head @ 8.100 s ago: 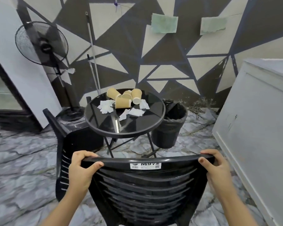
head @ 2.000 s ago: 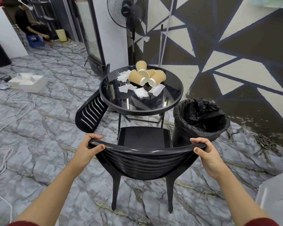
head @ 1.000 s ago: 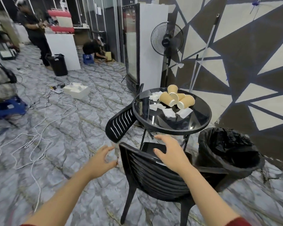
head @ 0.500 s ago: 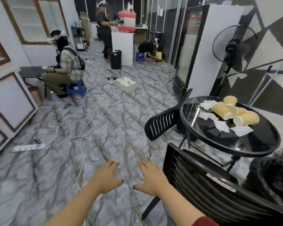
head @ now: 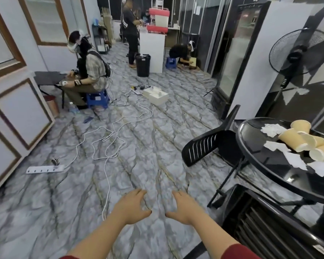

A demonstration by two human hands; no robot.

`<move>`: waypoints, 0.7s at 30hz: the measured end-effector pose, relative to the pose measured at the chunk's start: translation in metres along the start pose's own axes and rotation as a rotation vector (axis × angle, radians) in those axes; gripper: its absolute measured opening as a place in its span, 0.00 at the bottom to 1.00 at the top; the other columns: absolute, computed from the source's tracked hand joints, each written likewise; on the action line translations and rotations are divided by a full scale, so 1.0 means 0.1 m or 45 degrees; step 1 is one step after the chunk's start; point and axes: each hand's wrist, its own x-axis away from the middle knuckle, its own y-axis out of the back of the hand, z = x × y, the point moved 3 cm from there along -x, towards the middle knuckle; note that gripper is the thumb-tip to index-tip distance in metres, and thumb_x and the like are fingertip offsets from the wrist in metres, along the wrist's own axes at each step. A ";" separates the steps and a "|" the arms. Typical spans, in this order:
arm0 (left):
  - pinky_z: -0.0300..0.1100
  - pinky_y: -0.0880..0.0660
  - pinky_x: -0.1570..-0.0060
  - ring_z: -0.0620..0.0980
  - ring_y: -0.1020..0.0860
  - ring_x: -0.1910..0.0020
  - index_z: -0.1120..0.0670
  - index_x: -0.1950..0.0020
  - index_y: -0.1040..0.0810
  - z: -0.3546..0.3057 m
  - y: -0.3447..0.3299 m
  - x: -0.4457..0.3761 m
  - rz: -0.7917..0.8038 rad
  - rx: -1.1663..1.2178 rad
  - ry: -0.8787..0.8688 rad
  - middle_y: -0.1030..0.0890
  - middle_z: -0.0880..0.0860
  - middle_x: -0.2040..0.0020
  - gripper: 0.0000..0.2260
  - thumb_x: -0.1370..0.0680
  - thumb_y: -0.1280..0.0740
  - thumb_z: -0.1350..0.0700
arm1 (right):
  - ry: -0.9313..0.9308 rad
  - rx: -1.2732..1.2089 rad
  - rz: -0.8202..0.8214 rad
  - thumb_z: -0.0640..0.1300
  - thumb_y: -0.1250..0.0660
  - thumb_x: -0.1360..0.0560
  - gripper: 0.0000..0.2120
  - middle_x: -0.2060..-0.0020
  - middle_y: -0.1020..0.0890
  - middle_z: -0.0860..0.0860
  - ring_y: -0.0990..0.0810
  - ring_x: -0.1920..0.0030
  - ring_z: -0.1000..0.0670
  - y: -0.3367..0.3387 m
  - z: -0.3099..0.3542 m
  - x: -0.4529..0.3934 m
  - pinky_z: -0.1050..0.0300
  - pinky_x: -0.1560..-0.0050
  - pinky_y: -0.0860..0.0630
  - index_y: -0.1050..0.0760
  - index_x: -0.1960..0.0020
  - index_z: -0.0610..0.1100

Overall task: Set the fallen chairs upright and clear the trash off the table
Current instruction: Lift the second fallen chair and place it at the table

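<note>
Left hand: I am holding my left hand out low over the floor, fingers loosely spread and gripping nothing.
Right hand: I am holding my right hand out just beside the left, the two apart, fingers relaxed and gripping nothing.
Fallen chair: a black chair is lying tipped over on the floor ahead of me to the right, its slatted back leaning out toward the open floor and its other end lying against the far left side of the table.
Upright chair: the slatted back of a second black chair is standing at my right, close beside my right forearm and tucked in near the table.
Table: a round black table is sitting at the right edge.
Trash: tan paper cups are lying on their sides on the tabletop, touching each other, with crumpled white napkins scattered around them.
Fan: a black standing fan is standing behind the table by the wall.
Floor clutter: white cables are trailing across the grey floor.
</note>
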 end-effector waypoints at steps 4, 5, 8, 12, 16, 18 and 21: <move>0.48 0.42 0.29 0.52 0.43 0.26 0.50 0.25 0.47 0.18 0.13 -0.21 -0.007 -0.034 -0.032 0.45 0.51 0.23 0.36 0.28 0.38 0.38 | -0.008 -0.096 -0.029 0.58 0.36 0.27 0.41 0.26 0.44 0.45 0.44 0.27 0.45 0.07 0.14 -0.22 0.53 0.29 0.44 0.53 0.24 0.43; 0.48 0.43 0.29 0.52 0.44 0.26 0.50 0.25 0.47 0.21 0.15 -0.27 0.007 -0.036 -0.033 0.45 0.51 0.23 0.36 0.28 0.38 0.38 | -0.013 -0.112 -0.030 0.58 0.36 0.27 0.41 0.26 0.43 0.45 0.44 0.27 0.45 0.10 0.16 -0.28 0.54 0.29 0.44 0.53 0.25 0.43; 0.47 0.43 0.28 0.51 0.44 0.26 0.50 0.25 0.47 0.29 0.22 -0.46 0.035 -0.038 -0.044 0.45 0.51 0.23 0.36 0.27 0.38 0.38 | -0.040 -0.132 -0.018 0.58 0.36 0.27 0.41 0.26 0.42 0.44 0.43 0.27 0.45 0.19 0.18 -0.46 0.53 0.29 0.43 0.52 0.25 0.43; 0.46 0.41 0.30 0.52 0.41 0.27 0.50 0.25 0.45 0.38 0.32 -0.78 0.052 -0.023 -0.047 0.43 0.51 0.24 0.37 0.28 0.38 0.37 | -0.062 -0.155 -0.014 0.58 0.35 0.27 0.40 0.28 0.39 0.43 0.40 0.29 0.44 0.31 0.14 -0.81 0.53 0.30 0.40 0.50 0.25 0.43; 0.47 0.40 0.30 0.51 0.40 0.28 0.50 0.25 0.46 0.41 0.47 -1.21 0.064 -0.022 -0.034 0.42 0.50 0.24 0.37 0.29 0.40 0.36 | -0.075 -0.188 0.019 0.58 0.35 0.28 0.40 0.29 0.38 0.44 0.38 0.30 0.44 0.48 0.04 -1.27 0.52 0.31 0.38 0.50 0.25 0.45; 0.48 0.41 0.30 0.52 0.41 0.27 0.49 0.25 0.47 0.40 0.56 -1.47 0.082 -0.026 -0.017 0.43 0.51 0.24 0.35 0.28 0.39 0.37 | -0.079 -0.203 0.028 0.58 0.35 0.29 0.40 0.29 0.37 0.45 0.38 0.31 0.44 0.60 -0.02 -1.53 0.51 0.31 0.37 0.48 0.26 0.45; 0.47 0.41 0.30 0.52 0.41 0.27 0.49 0.25 0.47 0.34 0.72 -1.86 0.093 -0.008 0.009 0.44 0.51 0.24 0.35 0.27 0.39 0.37 | -0.074 -0.218 0.039 0.59 0.35 0.30 0.39 0.30 0.36 0.45 0.36 0.31 0.44 0.82 -0.13 -1.89 0.50 0.32 0.36 0.45 0.26 0.45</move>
